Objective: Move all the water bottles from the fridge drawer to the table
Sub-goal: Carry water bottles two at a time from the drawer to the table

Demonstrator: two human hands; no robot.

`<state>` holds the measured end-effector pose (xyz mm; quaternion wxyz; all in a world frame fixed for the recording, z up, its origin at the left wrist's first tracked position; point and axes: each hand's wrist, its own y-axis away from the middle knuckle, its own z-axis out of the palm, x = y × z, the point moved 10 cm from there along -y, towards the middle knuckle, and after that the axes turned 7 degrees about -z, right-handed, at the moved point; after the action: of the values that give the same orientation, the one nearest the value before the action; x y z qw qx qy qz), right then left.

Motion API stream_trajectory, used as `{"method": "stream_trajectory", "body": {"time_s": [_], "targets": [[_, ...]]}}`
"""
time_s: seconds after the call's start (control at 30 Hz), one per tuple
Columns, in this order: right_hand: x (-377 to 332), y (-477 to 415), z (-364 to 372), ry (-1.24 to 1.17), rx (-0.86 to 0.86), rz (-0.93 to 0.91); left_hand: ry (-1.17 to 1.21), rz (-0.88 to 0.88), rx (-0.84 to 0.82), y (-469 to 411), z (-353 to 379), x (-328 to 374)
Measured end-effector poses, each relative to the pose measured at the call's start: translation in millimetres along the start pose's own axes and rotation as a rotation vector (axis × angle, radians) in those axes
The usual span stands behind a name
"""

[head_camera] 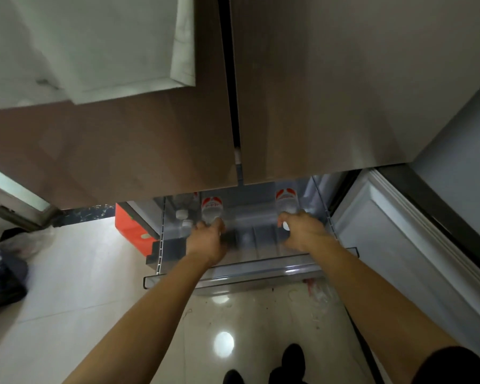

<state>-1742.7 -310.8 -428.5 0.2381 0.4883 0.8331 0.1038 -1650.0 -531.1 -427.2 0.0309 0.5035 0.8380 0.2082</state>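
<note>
The pulled-out fridge drawer (261, 268) lies low in the middle of the view, under the closed brown fridge doors. My left hand (209, 239) grips the neck of a clear water bottle with a red label (211, 207) lying in the drawer's middle. My right hand (305, 231) holds the cap end of a second red-labelled bottle (286, 200) further right. More bottles with white caps (182, 214) lie at the drawer's left side, partly hidden under the door edge.
The open lower fridge door (399, 245) stands to the right. An orange box (130, 228) sits left of the drawer, with dark bags (3, 275) on the glossy tiled floor at far left. My feet (291, 358) show at the bottom.
</note>
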Motion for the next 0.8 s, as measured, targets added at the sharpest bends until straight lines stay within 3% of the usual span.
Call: {"method": "stream_trajectory", "body": {"time_s": [0.1, 0.17, 0.23, 0.33, 0.5, 0.67, 0.8], "targets": [[-30.5, 21.6, -37.6, 0.146, 0.220, -0.111, 0.128, 0.077, 0.318, 22.3, -43.2, 2.6], [-42.8, 39.7, -65.3, 0.117, 0.401, -0.150, 0.277, 0.130, 0.505, 38.5, -69.9, -0.4], [-41.0, 54.0, -83.7, 0.023, 0.479, -0.121, 0.387, 0.150, 0.596, 49.8, -88.4, -4.4], [-26.2, 64.3, -89.8, -0.164, 0.434, -0.011, 0.456, 0.157, 0.600, 52.9, -97.0, -8.5], [-24.1, 72.8, -69.3, -0.233, 0.374, 0.005, 0.383, 0.267, 0.471, 59.5, -85.7, 8.6], [-16.0, 80.1, -49.4, -0.361, 0.397, 0.095, 0.541, 0.110, 0.323, 49.0, -66.2, -10.2], [-22.0, 83.6, -37.7, -0.159, 0.376, 0.134, 0.576, 0.005, 0.169, 43.4, -39.1, -20.3]]}}
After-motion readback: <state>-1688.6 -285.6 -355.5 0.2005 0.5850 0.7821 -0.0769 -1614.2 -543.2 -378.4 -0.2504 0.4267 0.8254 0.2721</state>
